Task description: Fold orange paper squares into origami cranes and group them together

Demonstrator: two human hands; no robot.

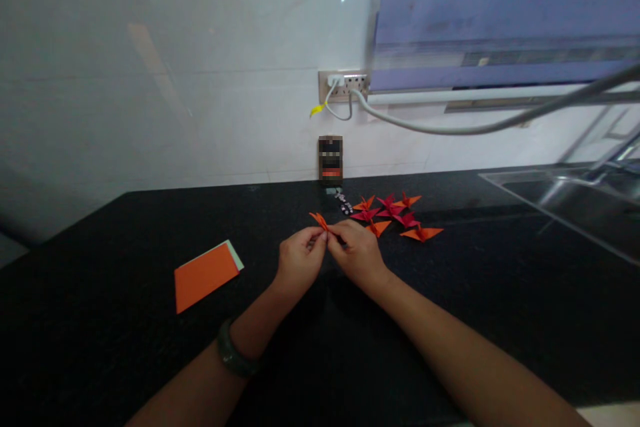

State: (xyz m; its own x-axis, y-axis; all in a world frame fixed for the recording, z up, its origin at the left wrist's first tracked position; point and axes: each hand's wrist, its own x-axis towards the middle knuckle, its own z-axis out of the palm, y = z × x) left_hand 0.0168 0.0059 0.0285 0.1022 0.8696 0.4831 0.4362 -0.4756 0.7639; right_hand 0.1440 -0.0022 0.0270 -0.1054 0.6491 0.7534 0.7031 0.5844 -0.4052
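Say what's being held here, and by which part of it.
A folded orange paper piece, pinched at its near end by the left hand and right hand; its far end sticks out.

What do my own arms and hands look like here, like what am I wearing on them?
Your left hand and right hand are both ungloved, and no sleeves show on either arm. Around your left forearm sits a smooth, rounded, dark green bangle. Nothing is worn on the visible part of your right forearm. Fingernail details are too small to tell.
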